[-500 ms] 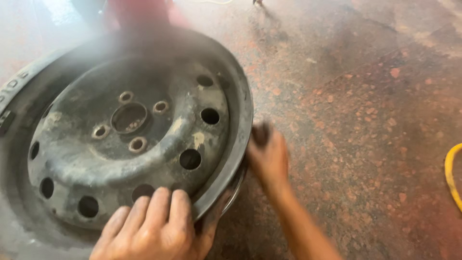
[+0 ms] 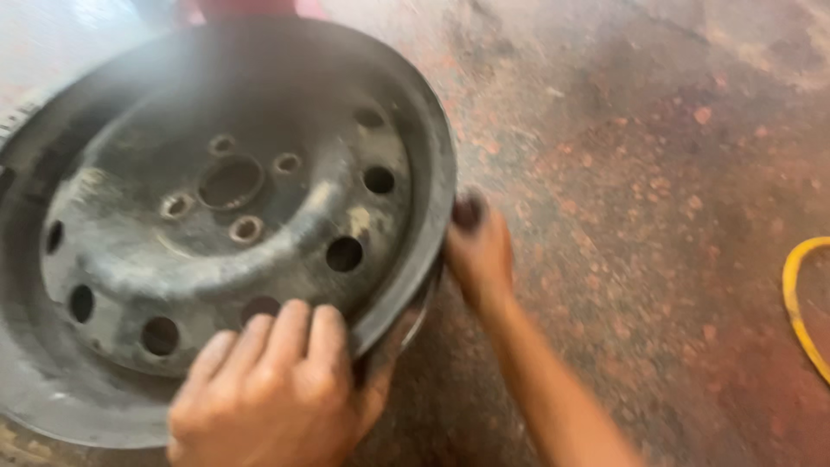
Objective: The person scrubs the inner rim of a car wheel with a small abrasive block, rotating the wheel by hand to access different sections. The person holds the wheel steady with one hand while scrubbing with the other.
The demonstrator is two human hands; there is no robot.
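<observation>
Floor point(image 2: 657, 173) of mottled reddish-brown stone fills the right and far parts of the view, stained and speckled with paler flecks.

On it, taking up the whole left half, lies a worn steel wheel rim point(image 2: 225, 225), dark grey and scuffed, tilted so that its right edge stands higher than its left. Its dished centre shows a large hub hole point(image 2: 230, 182) ringed by smaller bolt holes, and round vent holes run along the outer band of the disc. A strip of tyre tread point(image 2: 15, 121) shows at the far left edge, just beside the rim; whether it touches the rim cannot be told.

The person's left hand point(image 2: 277, 389) rests at the near edge of the rim, fingers together and curled over the lip, thumb pressed against the outer side, so it is clamped on the rim. The right hand point(image 2: 477, 251) sits just right of the rim at its right edge, forearm running down to the near right corner. It is blurred by motion; the fingers look bunched and appear to touch the rim's outer edge, yet whether they grip it cannot be told.

A yellow hose point(image 2: 800, 303) curves along the right border of the view, well apart from both hands. A patch of red point(image 2: 246, 7) shows at the far edge, beyond the rim, too cut off to identify.
</observation>
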